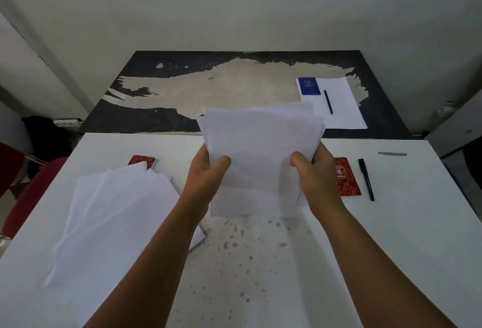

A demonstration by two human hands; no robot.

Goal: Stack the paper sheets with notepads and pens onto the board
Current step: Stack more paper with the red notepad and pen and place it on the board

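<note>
My left hand (206, 171) and my right hand (313, 173) grip a bundle of white paper sheets (260, 150), held up over the white table (260, 262). Loose sheets (117, 213) lie fanned out at the table's left, partly covering a red notepad (142, 161). Another red notepad (347, 179) and a black pen (366, 179) lie to the right of my right hand. On the worn dark board (208, 87) beyond the table lies a sheet (339, 103) bearing a blue notepad (309, 86) and a black pen (328, 101).
A red chair (28, 192) stands at the table's left edge. A pale wall rises behind the board. A grey strip (392, 154) lies at the table's far right. Grey stains speckle the table's middle.
</note>
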